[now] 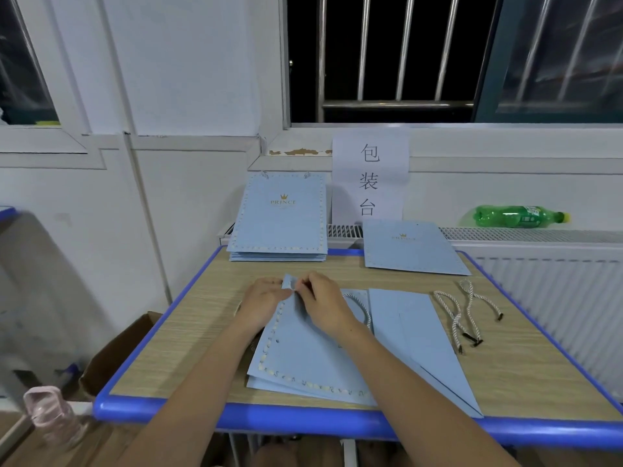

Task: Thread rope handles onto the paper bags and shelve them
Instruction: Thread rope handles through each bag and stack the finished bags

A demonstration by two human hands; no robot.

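Both hands meet at the far corner of the bag [303, 348], which lies flat on the table [188, 332] so its top edge can be worked. The left hand [261, 306] pinches the lifted corner flap, probably to steady the hole; the right hand [322, 303] has its fingers curled tight against the same spot, seemingly feeding a rope end, though the tip is too small to see. A threaded rope [362, 308] loops out just beside the right wrist. Two spare ropes [463, 311] wait further right of that hand, within easy reach. Beyond the hands, a stack [279, 217] leans on the wall, likely kept apart from the unthreaded bags near the right hand
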